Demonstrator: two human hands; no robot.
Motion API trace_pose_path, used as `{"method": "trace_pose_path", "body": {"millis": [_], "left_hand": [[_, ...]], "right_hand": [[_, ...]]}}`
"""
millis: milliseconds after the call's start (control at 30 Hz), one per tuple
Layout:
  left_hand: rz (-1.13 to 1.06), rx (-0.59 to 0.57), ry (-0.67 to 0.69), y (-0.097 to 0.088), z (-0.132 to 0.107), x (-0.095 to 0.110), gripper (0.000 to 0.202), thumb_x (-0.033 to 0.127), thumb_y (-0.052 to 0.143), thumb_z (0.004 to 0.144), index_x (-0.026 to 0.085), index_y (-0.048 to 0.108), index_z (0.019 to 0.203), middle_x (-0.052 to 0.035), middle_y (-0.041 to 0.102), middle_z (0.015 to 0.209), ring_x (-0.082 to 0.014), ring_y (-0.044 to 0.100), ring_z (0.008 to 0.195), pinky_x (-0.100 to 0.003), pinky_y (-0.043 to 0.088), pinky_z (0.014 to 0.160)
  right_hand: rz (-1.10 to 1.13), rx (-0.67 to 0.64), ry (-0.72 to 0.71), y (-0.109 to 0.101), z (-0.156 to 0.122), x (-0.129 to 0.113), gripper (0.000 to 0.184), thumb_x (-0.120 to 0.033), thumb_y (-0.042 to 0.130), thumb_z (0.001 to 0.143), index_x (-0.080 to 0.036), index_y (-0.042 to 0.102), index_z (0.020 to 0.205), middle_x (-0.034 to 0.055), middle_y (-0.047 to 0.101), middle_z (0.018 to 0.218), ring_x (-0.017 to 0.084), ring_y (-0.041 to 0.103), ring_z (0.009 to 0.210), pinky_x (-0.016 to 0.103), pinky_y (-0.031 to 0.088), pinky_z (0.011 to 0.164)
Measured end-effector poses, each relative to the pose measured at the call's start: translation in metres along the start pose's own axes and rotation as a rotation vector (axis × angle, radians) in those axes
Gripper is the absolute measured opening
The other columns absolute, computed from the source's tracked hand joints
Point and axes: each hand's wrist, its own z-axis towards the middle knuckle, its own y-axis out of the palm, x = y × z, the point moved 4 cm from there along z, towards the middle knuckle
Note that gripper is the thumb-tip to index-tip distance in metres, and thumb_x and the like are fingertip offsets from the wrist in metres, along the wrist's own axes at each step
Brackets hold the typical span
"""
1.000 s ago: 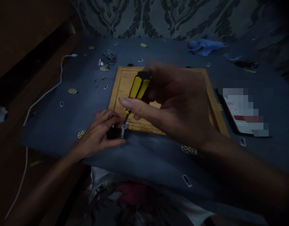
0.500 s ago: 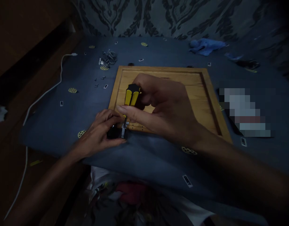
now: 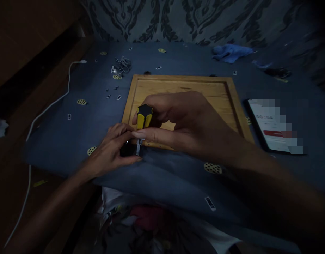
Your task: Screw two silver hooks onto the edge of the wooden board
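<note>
My right hand point(image 3: 175, 123) is closed round the black and yellow handle of a screwdriver point(image 3: 144, 118), held upright over the near left corner of a framed wooden panel point(image 3: 204, 88). Its shaft is hidden behind my thumb. Below it, a metal hinge point(image 3: 138, 147) sits at the panel's near edge. My left hand point(image 3: 109, 148) grips this hinge between its fingers and thumb, from the left side. Whether the screwdriver tip touches a screw cannot be made out. Small dark holes show in the panel's edge beside the hinge.
Metal hinge hardware point(image 3: 122, 65) lies in a pile behind the panel's left side, with several small screws point(image 3: 108, 96) nearer. A phone point(image 3: 270, 127) rests to the right. A blue cloth point(image 3: 231, 53) is at the back. A white cable point(image 3: 68, 79) runs along the left edge.
My right hand and the screwdriver have come down and slightly left, and the shaft has dropped out of sight behind the thumb. My left hand stays in place at the hinge.
</note>
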Motion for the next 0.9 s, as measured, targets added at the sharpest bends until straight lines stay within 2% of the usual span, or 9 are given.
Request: {"method": "trace_pose_path", "body": {"millis": [167,267,433,533,700,900], "left_hand": [[-0.017,-0.018,0.001,0.002,-0.001,-0.003,0.037,0.05,0.071,0.098,0.022,0.065,0.122,-0.0057,0.068,0.12,-0.0288,0.065,0.113,-0.044,0.052,0.097],[-0.008,-0.021,-0.009,0.001,-0.001,-0.001,0.041,0.052,0.069,0.099,0.023,0.063,0.128,-0.0062,0.068,0.121,-0.0293,0.065,0.114,-0.044,0.053,0.097],[0.001,-0.065,-0.029,0.0,0.001,0.001,0.042,0.057,0.067,0.099,0.022,0.065,0.122,-0.0077,0.067,0.123,-0.0293,0.063,0.118,-0.045,0.051,0.105],[-0.005,-0.096,-0.039,0.001,0.001,-0.001,0.046,0.059,0.067,0.098,0.023,0.065,0.125,-0.0081,0.067,0.125,-0.0305,0.062,0.121,-0.048,0.05,0.108],[-0.008,-0.03,-0.006,-0.003,-0.004,-0.004,0.062,0.064,0.07,0.093,0.025,0.059,0.139,-0.0095,0.063,0.133,-0.0315,0.06,0.124,-0.047,0.053,0.106],[0.013,-0.014,-0.066,-0.018,-0.011,-0.014,0.062,0.064,0.073,0.091,0.025,0.06,0.138,-0.0094,0.061,0.135,-0.0315,0.057,0.127,-0.046,0.054,0.106]], "right_hand": [[-0.162,0.15,-0.063,0.009,-0.004,0.002,0.03,-0.037,0.079,0.094,-0.022,0.058,0.081,-0.0054,0.063,0.07,0.011,0.064,0.063,0.027,0.054,0.063],[-0.213,0.238,-0.092,0.01,-0.006,0.001,0.033,-0.038,0.079,0.095,-0.022,0.055,0.078,-0.0053,0.062,0.069,0.011,0.063,0.061,0.027,0.053,0.06],[-0.276,0.396,-0.019,-0.001,-0.007,-0.004,0.032,-0.045,0.078,0.094,-0.025,0.057,0.08,-0.0027,0.067,0.074,0.014,0.064,0.066,0.029,0.054,0.059],[-0.297,0.395,-0.006,-0.006,-0.006,-0.005,0.034,-0.048,0.078,0.094,-0.026,0.056,0.079,-0.003,0.064,0.071,0.015,0.062,0.064,0.029,0.053,0.059],[-0.354,0.412,-0.025,-0.01,-0.006,-0.003,0.033,-0.047,0.079,0.092,-0.028,0.055,0.08,-0.0028,0.066,0.071,0.016,0.064,0.063,0.031,0.053,0.058],[-0.348,0.399,-0.022,-0.01,-0.006,-0.005,0.034,-0.047,0.081,0.091,-0.028,0.056,0.078,-0.0027,0.066,0.069,0.016,0.064,0.062,0.031,0.051,0.054]]}}
